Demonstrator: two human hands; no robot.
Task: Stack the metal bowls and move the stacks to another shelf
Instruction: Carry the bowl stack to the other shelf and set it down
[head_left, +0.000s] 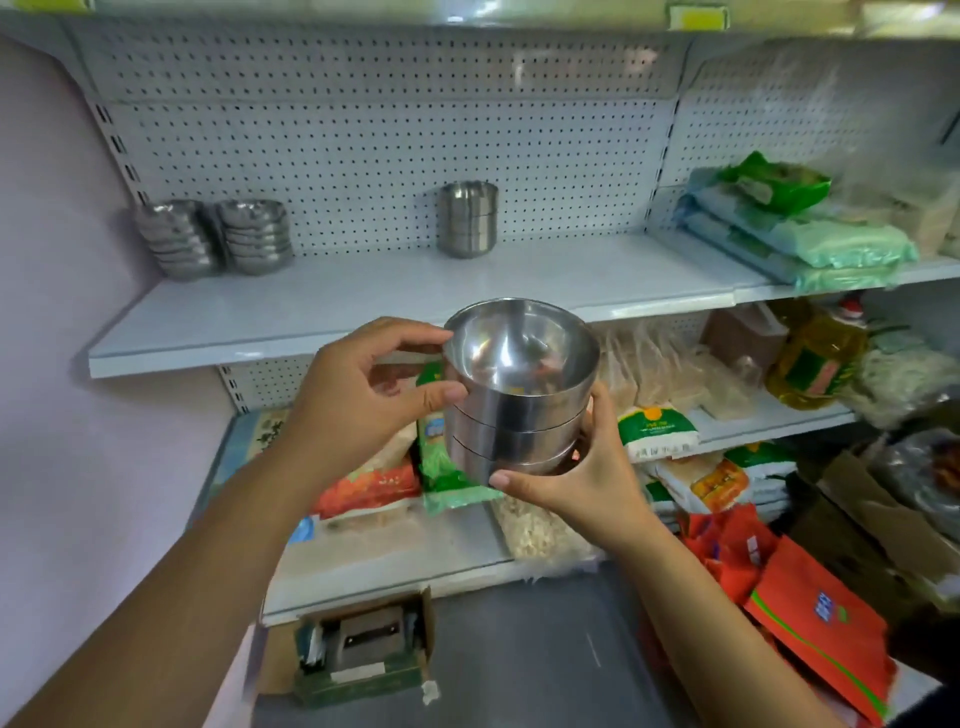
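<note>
Silver metal bowls (519, 384), white dotted pegboard (374, 156), pale lilac wall (62, 312), orange-red bags (810, 613), green packets (779, 182).

Nothing readable anywhere.
White sack (655, 432), 4 o'clock from centre: yellow-green round logo, row of dark characters beneath, too blurred.
Red bag (826, 610), 4 o'clock, further out: blue mark, illegible.
Yellow tag (696, 18), 1 o'clock, top shelf edge: blurred.
Oil bottle label (813, 371), 3 o'clock: illegible.
Packet (270, 431), 8 o'clock: dark characters, blurred.

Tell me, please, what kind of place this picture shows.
Most likely a small grocery or general shop. White perforated metal display shelving holds sealed white bags of dry food, a yellow plastic bottle of cooking oil and stacks of shiny steel bowls.
</note>
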